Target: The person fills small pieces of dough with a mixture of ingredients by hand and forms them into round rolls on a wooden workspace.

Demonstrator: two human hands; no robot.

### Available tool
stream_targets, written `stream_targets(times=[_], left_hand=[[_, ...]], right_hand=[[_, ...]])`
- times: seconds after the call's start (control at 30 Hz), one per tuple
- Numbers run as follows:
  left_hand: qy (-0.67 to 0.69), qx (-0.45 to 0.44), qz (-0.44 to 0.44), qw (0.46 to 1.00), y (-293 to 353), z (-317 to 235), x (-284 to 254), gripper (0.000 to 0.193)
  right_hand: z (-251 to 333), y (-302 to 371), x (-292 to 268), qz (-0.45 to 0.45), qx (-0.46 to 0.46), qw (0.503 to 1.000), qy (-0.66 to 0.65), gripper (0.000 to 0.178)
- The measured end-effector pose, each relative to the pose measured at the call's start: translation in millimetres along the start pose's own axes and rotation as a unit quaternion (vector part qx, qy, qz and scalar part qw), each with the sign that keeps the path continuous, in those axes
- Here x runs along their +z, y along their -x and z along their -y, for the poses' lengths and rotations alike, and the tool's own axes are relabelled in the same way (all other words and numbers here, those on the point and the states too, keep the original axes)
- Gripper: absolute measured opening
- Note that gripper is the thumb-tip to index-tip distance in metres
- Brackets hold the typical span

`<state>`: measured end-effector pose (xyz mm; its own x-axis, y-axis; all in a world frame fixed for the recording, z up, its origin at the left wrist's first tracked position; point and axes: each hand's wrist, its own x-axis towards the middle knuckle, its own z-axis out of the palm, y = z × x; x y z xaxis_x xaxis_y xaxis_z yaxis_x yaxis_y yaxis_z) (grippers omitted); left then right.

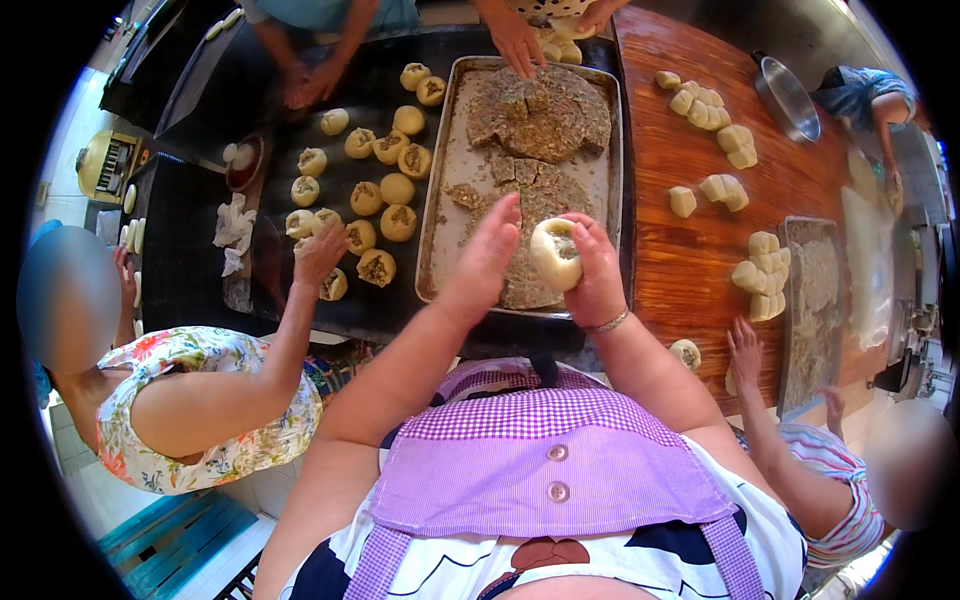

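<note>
My right hand (601, 283) grips a round dough bun (549, 264), whose open top shows filling inside. Beside it, my left hand (486, 258) is raised with its fingers stretched out flat, apart from the bun and holding nothing. Both hands are above a large metal baking tray (438, 205), where a brownish chopped filling (540, 115) lies in a big far mound and a smaller near heap. My hands cover part of the near heap. Left of the tray, several stuffed buns (398, 223) stand on a black surface, many with open tops.
Dough pieces (700, 108), a metal bowl (788, 98) and a second tray (812, 300) are on the wooden table (670, 240) at right. A co-worker's hand (322, 250) touches buns at left; another hand (745, 355) is at right. More hands (515, 45) work across the table.
</note>
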<state>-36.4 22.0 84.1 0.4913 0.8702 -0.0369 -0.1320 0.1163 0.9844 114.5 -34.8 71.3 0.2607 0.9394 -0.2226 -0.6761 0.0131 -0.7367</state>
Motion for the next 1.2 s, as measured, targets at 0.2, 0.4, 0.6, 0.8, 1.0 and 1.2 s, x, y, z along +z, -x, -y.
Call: stream_targets(times=[0.2,0.4,0.6,0.8,1.0,1.2], left_hand=[[-0.102,0.154,-0.042,0.982,1,19,46,0.037],[0.14,0.023,-0.08,0.987,-5,5,42,0.033],[0.096,-0.021,0.082,0.992,10,-19,47,0.062],[0.178,-0.097,-0.01,0.979,1,-22,43,0.046],[-0.176,0.071,0.021,0.982,-5,-25,31,0.025],[-0.355,0.132,0.041,0.925,-2,-6,22,0.043]], right_hand=[[-23,8,8,-0.068,-0.188,0.96,0.196,0.019],[0,10,20,0.049,-0.299,0.874,0.379,0.038],[17,5,0,0.071,-0.277,0.879,0.381,0.026],[28,-4,12,0.05,-0.215,0.94,0.261,0.032],[38,4,21,0.112,0.178,0.978,-0.004,0.047],[18,8,19,0.051,0.143,0.987,0.047,0.047]])
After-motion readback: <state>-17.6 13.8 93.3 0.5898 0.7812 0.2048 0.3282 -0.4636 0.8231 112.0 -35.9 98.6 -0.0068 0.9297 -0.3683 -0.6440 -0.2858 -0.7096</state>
